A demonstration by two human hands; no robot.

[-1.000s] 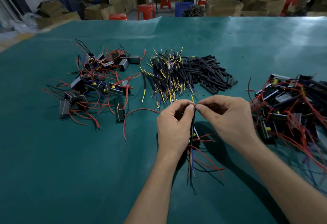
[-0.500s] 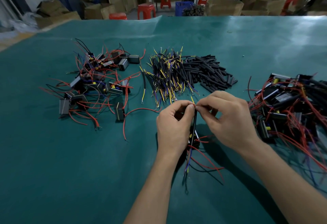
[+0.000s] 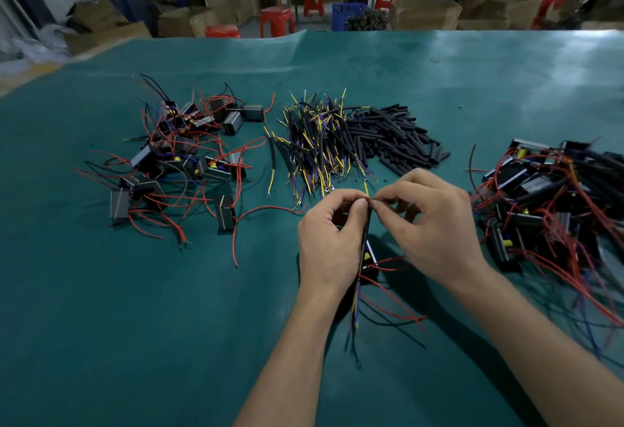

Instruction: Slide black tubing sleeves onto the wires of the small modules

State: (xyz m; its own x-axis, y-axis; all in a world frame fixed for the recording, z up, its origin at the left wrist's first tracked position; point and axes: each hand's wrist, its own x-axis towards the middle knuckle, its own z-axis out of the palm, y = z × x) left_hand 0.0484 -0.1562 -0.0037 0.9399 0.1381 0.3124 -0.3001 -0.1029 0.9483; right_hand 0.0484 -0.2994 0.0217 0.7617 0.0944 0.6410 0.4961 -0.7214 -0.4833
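Right hand (image 3: pixel 435 224) moved closer, fingers more curled | left hand (image 3: pixel 332 237) pinches black sleeve (image 3: pixel 367 227), right pinches wire tip at its top, hands touching | module (image 3: pixel 369 259) hangs under left palm above green table (image 3: pixel 135 325) | loose sleeves pile (image 3: pixel 398 136) behind.

On the bench (image 3: pixel 439 65), my left hand (image 3: pixel 329 241) and right hand (image 3: pixel 435 227) are meeting near the middle toward the near edge, with a module (image 3: pixel 368 263) and its wires hanging between and below them. A heap of modules (image 3: pixel 182 160) is lying toward the left edge and another heap (image 3: pixel 553 203) is sitting at the right edge. Behind my hands, toward the far edge, the sleeved wires (image 3: pixel 320 146) are lying just left of the loose tubing sleeves (image 3: pixel 398 136), the two piles touching.
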